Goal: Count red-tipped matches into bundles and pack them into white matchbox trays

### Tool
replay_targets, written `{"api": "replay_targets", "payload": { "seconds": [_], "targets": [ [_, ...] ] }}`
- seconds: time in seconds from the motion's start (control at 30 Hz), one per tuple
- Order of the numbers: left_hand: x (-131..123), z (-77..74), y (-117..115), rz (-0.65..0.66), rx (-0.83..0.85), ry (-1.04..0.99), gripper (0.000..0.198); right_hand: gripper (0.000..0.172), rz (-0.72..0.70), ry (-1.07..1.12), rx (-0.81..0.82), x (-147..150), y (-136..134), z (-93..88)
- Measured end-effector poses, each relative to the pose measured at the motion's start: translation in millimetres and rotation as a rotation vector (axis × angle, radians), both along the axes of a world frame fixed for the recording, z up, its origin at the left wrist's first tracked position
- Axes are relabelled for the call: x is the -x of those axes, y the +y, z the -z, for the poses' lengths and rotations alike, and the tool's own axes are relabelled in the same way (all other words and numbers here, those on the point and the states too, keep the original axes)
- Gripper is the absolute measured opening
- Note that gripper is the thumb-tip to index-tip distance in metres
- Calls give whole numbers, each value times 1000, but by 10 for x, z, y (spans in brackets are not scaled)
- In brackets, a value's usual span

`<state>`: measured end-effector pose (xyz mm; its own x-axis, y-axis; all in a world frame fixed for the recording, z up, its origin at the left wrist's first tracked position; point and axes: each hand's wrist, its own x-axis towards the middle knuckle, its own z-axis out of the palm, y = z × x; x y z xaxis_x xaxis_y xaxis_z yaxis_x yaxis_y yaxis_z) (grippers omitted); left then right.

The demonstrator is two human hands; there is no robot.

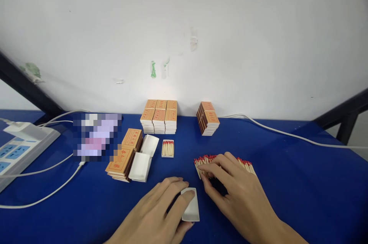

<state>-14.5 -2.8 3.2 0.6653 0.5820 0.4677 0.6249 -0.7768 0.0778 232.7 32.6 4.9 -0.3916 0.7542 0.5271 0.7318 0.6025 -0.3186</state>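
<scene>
My left hand (161,209) is closed around a small white matchbox tray (192,207), with a finger inside it. That tray has nothing visible in it. To the right, my right hand (238,186) reaches over a row of red-tipped matches (209,158). Its thumb and index finger pinch some matches at the row's left end, and the palm hides part of the row. Farther back sits a tray filled with matches (168,149). Left of it are stacked white trays (140,166) beside orange matchbox sleeves (122,161).
Stacked matchboxes (159,115) stand by the wall, with a smaller stack (208,118) to their right. At left lie a blurred phone-like device (99,136), a power strip (17,150) and white cables. Another cable (287,136) runs along the back right of the blue table (322,198).
</scene>
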Motion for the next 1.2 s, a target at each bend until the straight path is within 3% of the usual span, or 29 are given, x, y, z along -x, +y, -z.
{"api": "replay_targets", "payload": {
  "seconds": [0.4,1.2],
  "targets": [
    [0,-61,20,-11,13,22,43,12,-34,61,-80,20,-60,-72],
    [1,-45,24,-2,24,47,43,13,-62,53,-80,-48,-17,-100]
  ]
}}
